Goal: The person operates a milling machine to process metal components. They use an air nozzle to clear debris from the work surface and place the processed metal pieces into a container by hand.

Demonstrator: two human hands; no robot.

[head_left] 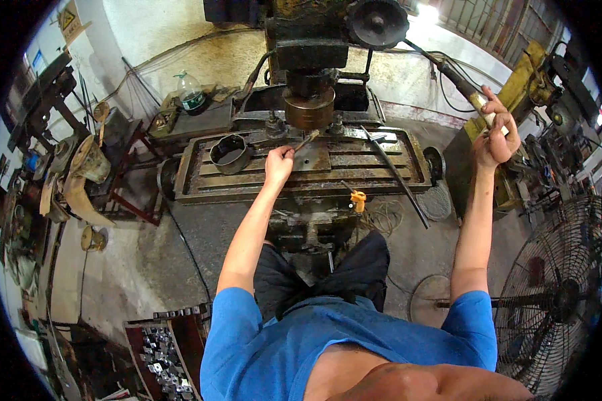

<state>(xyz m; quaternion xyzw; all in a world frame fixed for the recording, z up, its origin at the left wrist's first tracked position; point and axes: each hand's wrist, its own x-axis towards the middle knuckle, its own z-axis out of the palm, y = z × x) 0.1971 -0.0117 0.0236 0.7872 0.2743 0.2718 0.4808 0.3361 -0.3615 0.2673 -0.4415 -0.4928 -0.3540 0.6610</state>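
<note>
Left hand gripping slim brush; right hand around pale-tipped machine lever.
</note>
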